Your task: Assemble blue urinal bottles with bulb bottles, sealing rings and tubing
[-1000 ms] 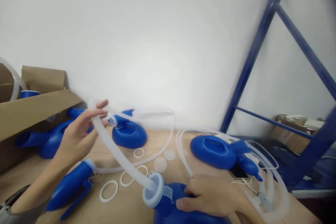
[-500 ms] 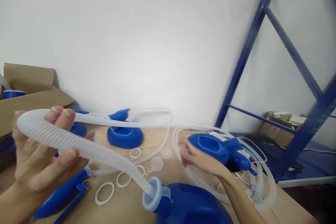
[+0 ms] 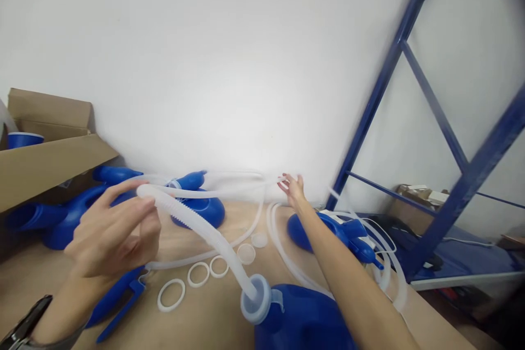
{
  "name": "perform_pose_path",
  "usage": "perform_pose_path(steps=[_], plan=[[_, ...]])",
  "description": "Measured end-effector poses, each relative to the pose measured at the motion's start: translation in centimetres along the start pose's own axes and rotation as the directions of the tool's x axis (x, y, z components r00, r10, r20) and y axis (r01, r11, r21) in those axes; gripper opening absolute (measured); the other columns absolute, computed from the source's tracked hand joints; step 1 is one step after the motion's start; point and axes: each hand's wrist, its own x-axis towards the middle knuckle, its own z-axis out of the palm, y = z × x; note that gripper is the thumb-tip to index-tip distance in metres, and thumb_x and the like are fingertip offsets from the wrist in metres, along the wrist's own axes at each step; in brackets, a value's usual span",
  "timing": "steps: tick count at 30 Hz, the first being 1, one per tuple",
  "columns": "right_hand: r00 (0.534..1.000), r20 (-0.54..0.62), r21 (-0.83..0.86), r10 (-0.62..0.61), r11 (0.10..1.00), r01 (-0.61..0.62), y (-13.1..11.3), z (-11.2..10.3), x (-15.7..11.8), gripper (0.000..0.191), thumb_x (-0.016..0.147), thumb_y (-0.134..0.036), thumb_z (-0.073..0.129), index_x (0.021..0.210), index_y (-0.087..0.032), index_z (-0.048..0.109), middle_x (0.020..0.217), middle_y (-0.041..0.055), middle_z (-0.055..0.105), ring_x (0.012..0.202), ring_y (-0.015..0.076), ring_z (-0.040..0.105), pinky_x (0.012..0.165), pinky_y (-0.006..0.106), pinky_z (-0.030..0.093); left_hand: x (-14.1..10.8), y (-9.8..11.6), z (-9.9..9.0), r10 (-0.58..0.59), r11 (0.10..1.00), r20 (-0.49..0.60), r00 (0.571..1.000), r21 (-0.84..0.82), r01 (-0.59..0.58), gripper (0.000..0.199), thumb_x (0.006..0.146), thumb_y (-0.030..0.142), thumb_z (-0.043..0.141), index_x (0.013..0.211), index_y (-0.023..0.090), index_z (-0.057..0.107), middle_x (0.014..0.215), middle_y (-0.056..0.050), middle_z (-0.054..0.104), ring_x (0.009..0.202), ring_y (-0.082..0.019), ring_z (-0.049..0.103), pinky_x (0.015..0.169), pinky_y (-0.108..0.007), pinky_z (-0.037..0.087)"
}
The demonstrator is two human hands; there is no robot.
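A white ribbed hose (image 3: 205,228) rises from the pale collar (image 3: 256,299) of a blue bottle (image 3: 303,317) at the front. My left hand (image 3: 123,224) is closed on this hose where it bends. From the bend the hose runs right along the wall. There my right hand (image 3: 292,187) has its fingers closed round the hose's far stretch. Several white rings, one of them a ring (image 3: 171,295) at the front left, lie on the table (image 3: 205,328) beside two clear discs, including a disc (image 3: 246,254).
Behind my left hand stand an open cardboard box (image 3: 53,158) and blue bottles (image 3: 69,221). Another blue bottle (image 3: 205,212) lies near the wall. Coiled hoses (image 3: 283,251) and a blue bottle (image 3: 301,232) are on the right, beside a blue metal rack (image 3: 369,109).
My right hand has moved up and back onto the hose by the wall. My left hand has shifted right with the hose bend, and its grip looks narrower. The view has shifted slightly.
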Motion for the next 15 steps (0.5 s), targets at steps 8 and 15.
perform_pose_path(steps=[8, 15], plan=[[0.965, 0.089, -0.088, -0.248, 0.963, 0.256, -8.0, 1.0, 4.0, 0.061, 0.084, -0.009, 0.057, 0.137, -0.036, 0.045, 0.096, -0.0040, 0.065, 0.078, 0.0123, 0.070, 0.070, 0.027, 0.063, 1.4, 0.2, 1.8, -0.020, 0.994, 0.503, 0.864, -0.086, 0.073, 0.042, 0.096, 0.017, 0.046, 0.133, 0.025, 0.065, 0.090, 0.005, 0.081, 0.081, -0.009, 0.076, 0.082, -0.019, 0.062], [0.943, 0.216, -0.038, -0.254, 0.963, 0.268, -11.6, 5.2, 3.3, 0.040, 0.083, -0.012, 0.060, 0.115, -0.030, 0.045, 0.093, -0.0028, 0.069, 0.083, 0.0167, 0.075, 0.078, 0.035, 0.065, 1.2, 0.1, 2.3, -0.221, 0.954, 0.823, 0.523, 0.071, 0.291, 0.050, 0.095, 0.035, 0.035, 0.134, 0.025, 0.065, 0.101, -0.002, 0.081, 0.105, -0.024, 0.073, 0.083, -0.034, 0.059]])
